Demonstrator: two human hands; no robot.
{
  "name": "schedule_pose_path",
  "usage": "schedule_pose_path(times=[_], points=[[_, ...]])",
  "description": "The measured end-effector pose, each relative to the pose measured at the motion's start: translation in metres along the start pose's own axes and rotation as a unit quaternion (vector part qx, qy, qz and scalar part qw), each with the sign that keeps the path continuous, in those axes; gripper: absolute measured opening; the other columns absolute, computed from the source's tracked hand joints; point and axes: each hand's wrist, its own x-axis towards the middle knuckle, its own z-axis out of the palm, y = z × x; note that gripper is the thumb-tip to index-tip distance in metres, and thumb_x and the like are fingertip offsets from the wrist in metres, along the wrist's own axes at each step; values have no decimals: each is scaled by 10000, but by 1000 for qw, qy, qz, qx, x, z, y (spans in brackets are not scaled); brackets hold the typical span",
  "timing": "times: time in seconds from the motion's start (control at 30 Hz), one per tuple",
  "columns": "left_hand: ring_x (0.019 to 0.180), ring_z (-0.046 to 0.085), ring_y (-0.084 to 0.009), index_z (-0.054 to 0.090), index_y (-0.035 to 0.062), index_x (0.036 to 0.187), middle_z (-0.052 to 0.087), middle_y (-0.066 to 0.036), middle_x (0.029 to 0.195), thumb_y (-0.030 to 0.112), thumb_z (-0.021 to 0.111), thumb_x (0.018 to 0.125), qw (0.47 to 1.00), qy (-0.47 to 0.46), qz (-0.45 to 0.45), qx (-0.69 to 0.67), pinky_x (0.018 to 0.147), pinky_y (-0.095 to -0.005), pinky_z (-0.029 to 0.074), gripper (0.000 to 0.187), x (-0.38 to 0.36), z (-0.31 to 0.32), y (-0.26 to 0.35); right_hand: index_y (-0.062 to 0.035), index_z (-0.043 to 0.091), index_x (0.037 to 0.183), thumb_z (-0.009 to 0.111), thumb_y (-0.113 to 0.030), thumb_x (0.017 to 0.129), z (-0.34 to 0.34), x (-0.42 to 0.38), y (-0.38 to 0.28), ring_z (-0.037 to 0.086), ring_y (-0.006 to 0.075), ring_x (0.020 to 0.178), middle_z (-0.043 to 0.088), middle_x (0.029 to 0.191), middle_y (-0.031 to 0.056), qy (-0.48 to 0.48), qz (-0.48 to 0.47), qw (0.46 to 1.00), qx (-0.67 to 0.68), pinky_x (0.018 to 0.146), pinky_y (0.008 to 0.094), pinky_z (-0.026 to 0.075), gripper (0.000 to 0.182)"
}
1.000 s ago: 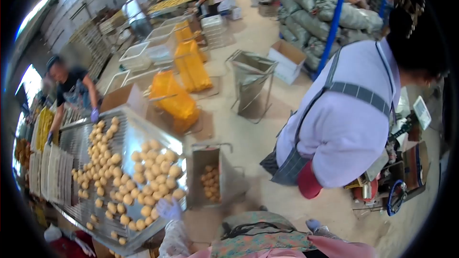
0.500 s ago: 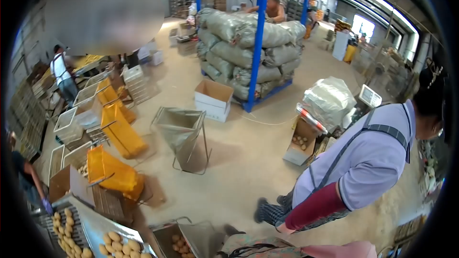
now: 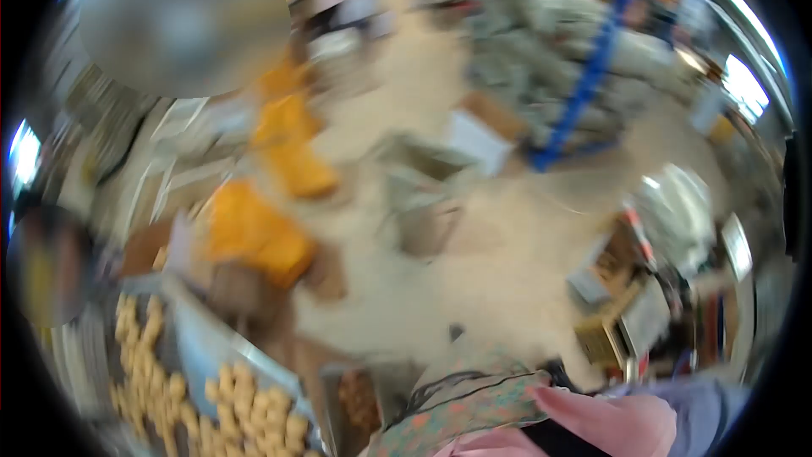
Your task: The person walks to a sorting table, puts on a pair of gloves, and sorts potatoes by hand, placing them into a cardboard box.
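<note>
Neither of my hands shows; the view is smeared by motion. A pink sleeve (image 3: 609,419) of mine crosses the bottom edge, over a floral apron (image 3: 461,410). Left of my body, many round potatoes (image 3: 254,406) lie on a metal sorting table (image 3: 199,330), and more run down its darker left part. Close beside the table is an open box (image 3: 334,410) with brownish potatoes inside. What my hands hold or touch is out of sight.
Orange mesh sacks (image 3: 258,228) hang at left. A grey sack on a frame (image 3: 423,169) stands mid-floor. Stacked sacks (image 3: 550,59) rise behind a blue post (image 3: 592,68). A white-brown box (image 3: 478,140) stands before them. At lower right, lavender clothing (image 3: 677,406) of a co-worker shows.
My view has swung left and down, so surroundings shift right and more potatoes show. The co-worker in lavender is now mostly out of view at lower right. More of my pink sleeve shows.
</note>
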Motion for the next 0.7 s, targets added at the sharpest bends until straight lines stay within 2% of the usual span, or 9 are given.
schedule_pose_path(times=[0.13, 0.17, 0.2, 0.23, 0.27, 0.4, 0.47, 0.57, 0.7], points=[[1365, 409, -424, 464, -46, 1397, 439, -278, 1467, 477, 457, 1005, 954, -31, -292, 53, 1125, -503, 335, 653, -14, 15, -17, -66, 667, 1226, 567, -427, 905, -66, 67, -31, 639, 318, 1126, 691, 1176, 189, -61, -4, 996, -68, 992, 420, 470, 494], [1283, 488, -414, 466, -34, 1400, 492, -257, 1420, 513, 456, 995, 930, 35, -349, 114, 1039, -526, 411, 682, -10, 45, -29, -66, 667, 1225, 566, -427, 905, -87, 93, -49, 640, 319, 1125, 691, 1175, 189, -68, -16, 993, -91, 991, 420, 471, 493], [1173, 564, -364, 474, 30, 1413, 564, -212, 1325, 545, 461, 982, 872, -5, -487, 54, 896, -527, 481, 671, 33, 1, 14, -66, 667, 1225, 565, -426, 906, -108, 123, -72, 640, 319, 1123, 691, 1174, 189, -72, -32, 990, -120, 990, 420, 471, 492], [1097, 591, -351, 472, 124, 1434, 576, -179, 1281, 569, 449, 976, 857, -29, -491, 155, 780, -532, 496, 639, 55, 14, 27, -66, 667, 1225, 565, -426, 907, -132, 158, -95, 641, 319, 1122, 692, 1172, 189, -78, -55, 985, -147, 989, 420, 471, 491], [1140, 562, -365, 453, 177, 1450, 530, -200, 1323, 599, 440, 967, 822, -91, -547, 134, 831, -539, 476, 641, 72, 10, 39, -65, 667, 1224, 564, -425, 908, -151, 194, -130, 642, 320, 1120, 692, 1171, 189, -79, -82, 978, -176, 988, 420, 472, 490], [1371, 364, -461, 337, 144, 1533, 308, -312, 1527, 644, 432, 943, 790, 9, -613, 34, 1114, -597, 260, 779, 94, 31, 63, -50, 661, 1215, 529, -405, 942, -197, 320, -318, 660, 325, 1072, 709, 1104, 184, -76, -234, 918, -310, 961, 412, 487, 467], [1380, 349, -453, 333, 139, 1536, 322, -301, 1523, 608, 452, 943, 775, -19, -632, 11, 1131, -608, 225, 766, 108, 10, 94, -17, 620, 1258, 534, -263, 982, -196, 286, -460, 647, 289, 1050, 684, 1152, 155, -48, -290, 921, -255, 927, 368, 496, 380], [1391, 335, -439, 334, 142, 1538, 342, -281, 1519, 562, 459, 951, 751, -36, -658, 33, 1134, -621, 211, 733, 112, 25, 111, -57, 654, 1236, 585, -259, 940, -171, 323, -600, 660, 335, 1025, 690, 1104, 192, -117, -405, 898, -126, 937, 410, 499, 365], [1418, 301, -426, 321, 145, 1544, 338, -268, 1527, 534, 455, 958, 710, -11, -703, 33, 1139, -628, 192, 716, 115, 36, 117, -56, 645, 1246, 630, -200, 919, -102, 333, -751, 644, 341, 1035, 676, 1143, 185, -159, -541, 797, -218, 916, 400, 511, 357]])
